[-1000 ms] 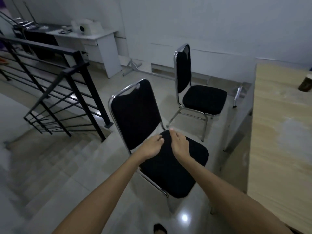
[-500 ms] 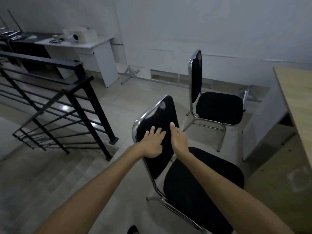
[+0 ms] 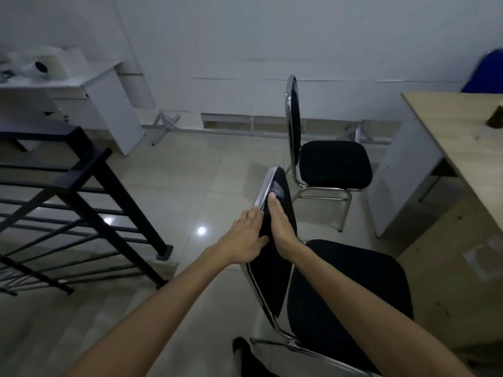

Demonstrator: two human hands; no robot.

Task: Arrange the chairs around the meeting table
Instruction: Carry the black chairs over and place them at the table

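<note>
A near black padded chair (image 3: 348, 295) with a chrome frame stands right in front of me, seen edge-on along its backrest, its seat pointing right toward the wooden meeting table (image 3: 462, 131). My left hand (image 3: 245, 240) lies flat on the rear face of the backrest. My right hand (image 3: 280, 221) presses the front face, fingers reaching to the top rim, so the backrest is clamped between both palms. A second black chair (image 3: 334, 164) stands farther off, its seat also facing the table.
A black stair railing (image 3: 89, 186) guards a stairwell on the left. A white desk (image 3: 109, 104) with equipment stands at the back left. A blue chair (image 3: 487, 72) shows behind the table, and a small dark object (image 3: 495, 119) sits on it. My foot (image 3: 242, 349) is by the near chair's leg.
The near chair has swung round so its seat points at the table and its backrest is edge-on. Both hands went from the seat's rear edge up onto the backrest.
</note>
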